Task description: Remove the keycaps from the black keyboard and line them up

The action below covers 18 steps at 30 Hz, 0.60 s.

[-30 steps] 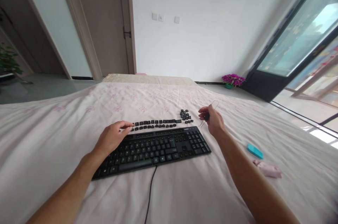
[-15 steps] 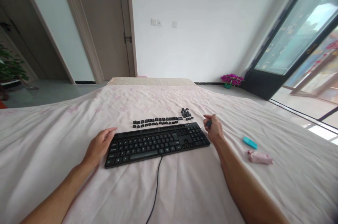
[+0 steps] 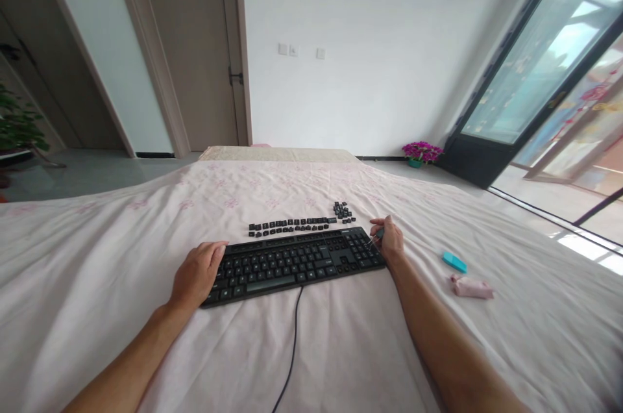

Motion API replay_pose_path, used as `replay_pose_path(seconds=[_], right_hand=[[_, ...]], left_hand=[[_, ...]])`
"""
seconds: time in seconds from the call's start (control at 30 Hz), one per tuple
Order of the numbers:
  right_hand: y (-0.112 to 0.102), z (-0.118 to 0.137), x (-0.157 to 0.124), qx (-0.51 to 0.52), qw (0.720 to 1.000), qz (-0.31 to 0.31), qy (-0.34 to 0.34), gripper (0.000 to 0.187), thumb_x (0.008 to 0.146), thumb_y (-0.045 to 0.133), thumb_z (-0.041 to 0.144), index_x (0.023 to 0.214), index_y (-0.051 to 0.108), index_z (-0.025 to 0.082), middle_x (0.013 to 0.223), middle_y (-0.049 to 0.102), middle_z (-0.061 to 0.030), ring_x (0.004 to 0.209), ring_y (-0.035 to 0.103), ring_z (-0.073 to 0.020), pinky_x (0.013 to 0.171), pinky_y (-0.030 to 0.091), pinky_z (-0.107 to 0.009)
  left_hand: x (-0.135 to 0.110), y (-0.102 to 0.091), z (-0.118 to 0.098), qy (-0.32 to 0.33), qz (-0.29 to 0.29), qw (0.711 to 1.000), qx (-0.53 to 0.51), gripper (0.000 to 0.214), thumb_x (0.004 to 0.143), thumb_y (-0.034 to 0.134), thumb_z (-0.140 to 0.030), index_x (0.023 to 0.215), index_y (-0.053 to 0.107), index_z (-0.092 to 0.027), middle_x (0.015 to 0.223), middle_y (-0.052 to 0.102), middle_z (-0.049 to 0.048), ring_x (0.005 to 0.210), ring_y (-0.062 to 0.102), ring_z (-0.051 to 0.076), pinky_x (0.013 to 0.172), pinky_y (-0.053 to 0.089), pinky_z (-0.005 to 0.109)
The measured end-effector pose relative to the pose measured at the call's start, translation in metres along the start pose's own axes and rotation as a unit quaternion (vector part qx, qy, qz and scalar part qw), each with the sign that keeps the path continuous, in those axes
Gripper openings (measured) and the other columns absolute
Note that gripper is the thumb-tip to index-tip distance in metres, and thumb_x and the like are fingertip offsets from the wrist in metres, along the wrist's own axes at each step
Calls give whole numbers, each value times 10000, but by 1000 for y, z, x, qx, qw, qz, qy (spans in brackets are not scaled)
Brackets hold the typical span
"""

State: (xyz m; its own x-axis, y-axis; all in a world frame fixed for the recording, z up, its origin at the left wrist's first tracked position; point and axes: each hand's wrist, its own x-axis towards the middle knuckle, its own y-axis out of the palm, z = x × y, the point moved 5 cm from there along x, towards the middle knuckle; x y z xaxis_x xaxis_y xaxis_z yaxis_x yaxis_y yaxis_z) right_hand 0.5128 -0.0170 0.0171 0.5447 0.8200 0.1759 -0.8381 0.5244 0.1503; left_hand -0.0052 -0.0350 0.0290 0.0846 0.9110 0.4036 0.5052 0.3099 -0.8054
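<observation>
A black keyboard (image 3: 285,265) lies on the pale pink flowered sheet, some top-row key positions bare. My left hand (image 3: 197,272) holds its left end, with the thumb and fingers at the upper left corner. At the right end, my right hand (image 3: 392,241) is closed round the dark handle of a wire keycap puller (image 3: 380,233). The puller's thin wires point down over the number pad; whether they touch a key I cannot tell. Loose black keycaps (image 3: 292,223) lie in two rows behind the keyboard, with a small cluster of keycaps (image 3: 342,210) at their right.
A black cable (image 3: 295,341) runs from the keyboard's front edge toward me. To the right of my right forearm lie a turquoise object (image 3: 454,262) and a pink crumpled bundle (image 3: 472,287). Beyond the sheet (image 3: 146,237) are a wall, doors and a pot of purple flowers (image 3: 422,152).
My left hand has moved right onto the keyboard's left end. My right hand has come slightly left, bringing the puller's wires over the number pad. The view has tilted up a little.
</observation>
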Motion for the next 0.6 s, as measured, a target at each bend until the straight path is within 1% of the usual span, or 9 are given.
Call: replay_pose_path(seconds=[0.33, 0.47, 0.6], right_hand=[[1, 2, -1, -3, 1000, 4, 4, 552, 811, 451, 654, 752, 649, 142, 481, 554, -2, 326, 401, -79, 316, 269, -203], [1, 3, -1, 3, 1000, 4, 7, 546, 811, 451, 652, 748, 646, 145, 475, 541, 4, 319, 379, -74, 314, 261, -205], [0, 4, 0, -11, 1000, 7, 6, 557, 814, 441, 660, 748, 647, 148, 476, 541, 1, 329, 386, -78, 322, 266, -208]], left_hand=[[-2, 0, -5, -22, 1, 999, -26, 422, 945, 258, -412, 1094, 621, -257, 1112, 630, 21, 1045, 587, 183, 904, 462, 305], [-2, 3, -7, -23, -4, 999, -43, 426, 947, 252, -414, 1106, 614, -256, 1095, 625, 23, 1049, 583, 185, 928, 456, 316], [-1, 2, -11, -26, -7, 998, -59, 430, 946, 251, -414, 1108, 610, -243, 1115, 617, 33, 1069, 570, 190, 960, 440, 327]])
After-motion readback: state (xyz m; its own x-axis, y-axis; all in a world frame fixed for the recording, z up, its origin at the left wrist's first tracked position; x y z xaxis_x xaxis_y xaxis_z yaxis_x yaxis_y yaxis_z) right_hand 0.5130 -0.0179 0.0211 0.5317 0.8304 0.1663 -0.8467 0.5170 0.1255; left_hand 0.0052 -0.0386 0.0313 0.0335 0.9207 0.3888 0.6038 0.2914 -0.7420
